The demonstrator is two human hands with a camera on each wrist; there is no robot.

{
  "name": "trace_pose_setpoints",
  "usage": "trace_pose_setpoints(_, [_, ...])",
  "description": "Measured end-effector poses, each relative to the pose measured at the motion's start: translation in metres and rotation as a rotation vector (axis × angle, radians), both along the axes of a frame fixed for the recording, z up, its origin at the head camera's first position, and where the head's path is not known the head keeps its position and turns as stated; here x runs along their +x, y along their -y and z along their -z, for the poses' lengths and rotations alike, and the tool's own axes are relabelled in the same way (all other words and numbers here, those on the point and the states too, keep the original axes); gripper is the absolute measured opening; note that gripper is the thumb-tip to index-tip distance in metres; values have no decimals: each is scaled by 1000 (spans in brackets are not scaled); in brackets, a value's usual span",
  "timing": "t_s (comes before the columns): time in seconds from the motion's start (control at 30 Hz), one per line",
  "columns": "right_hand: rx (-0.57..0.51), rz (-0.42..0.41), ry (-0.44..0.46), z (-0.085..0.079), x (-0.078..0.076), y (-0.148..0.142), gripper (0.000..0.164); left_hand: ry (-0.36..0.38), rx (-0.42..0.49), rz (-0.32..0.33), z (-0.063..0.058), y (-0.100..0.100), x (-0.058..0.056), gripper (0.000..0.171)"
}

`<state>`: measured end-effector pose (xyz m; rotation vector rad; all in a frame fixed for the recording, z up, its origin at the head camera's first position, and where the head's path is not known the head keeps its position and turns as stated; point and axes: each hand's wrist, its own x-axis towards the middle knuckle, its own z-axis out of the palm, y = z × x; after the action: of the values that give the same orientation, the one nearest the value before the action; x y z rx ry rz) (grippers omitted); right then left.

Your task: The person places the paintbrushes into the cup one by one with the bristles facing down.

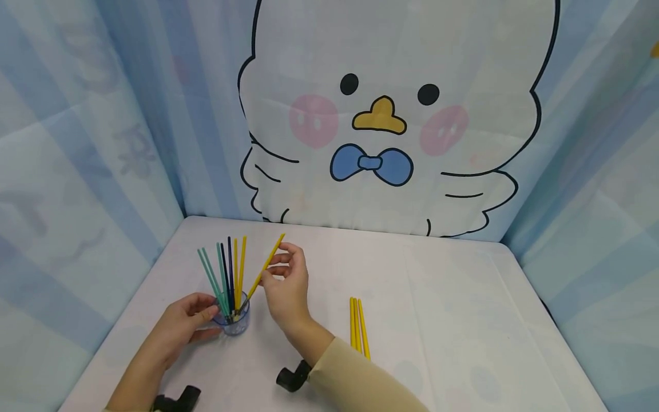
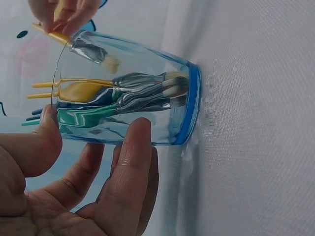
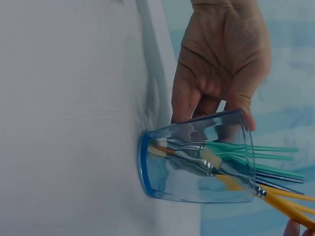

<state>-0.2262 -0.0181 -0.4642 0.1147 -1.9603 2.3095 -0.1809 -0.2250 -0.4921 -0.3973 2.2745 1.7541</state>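
A clear blue-tinted cup (image 1: 237, 328) stands upright on the table, holding several paintbrushes bristles down, with green (image 1: 208, 269), dark blue (image 1: 230, 260) and yellow (image 1: 242, 257) handles. My left hand (image 1: 180, 321) holds the cup's side, thumb near the rim and fingers about the wall in the left wrist view. Between thumb and fingers, my right hand (image 1: 289, 289) pinches another yellow paintbrush (image 1: 256, 280) by its handle, tilted. Its pale bristles (image 2: 110, 64) are inside the cup's upper part, above the other bristles. In the right wrist view, only right fingertips (image 3: 292, 228) show.
Three yellow sticks like the brush handles (image 1: 353, 320) lie side by side on the white table (image 1: 463, 320), right of my right forearm; their lower ends are hidden. Black wrist mounts (image 1: 293, 376) sit at both wrists. Printed curtains (image 1: 206, 114) border the table's back and sides.
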Motion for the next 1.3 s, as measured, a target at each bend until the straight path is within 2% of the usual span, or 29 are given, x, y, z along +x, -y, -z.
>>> trace_pose_setpoints(0.33, [172,-42,22,8,3,14,59,-5,0,-8,1,1,0,39])
trace_pose_setpoints(0.5, [214,-68,22,13,2,16,60,-8,16,-5,2,1,-1,40])
trace_pose_setpoints(0.97, [233,-102,-4,17,-1,20,58,-18,5,9,5,2,-2,40])
trace_pose_setpoints(1.3, [206,-62,42,26,-2,11,53,-13,-7,10,4,1,-1,40])
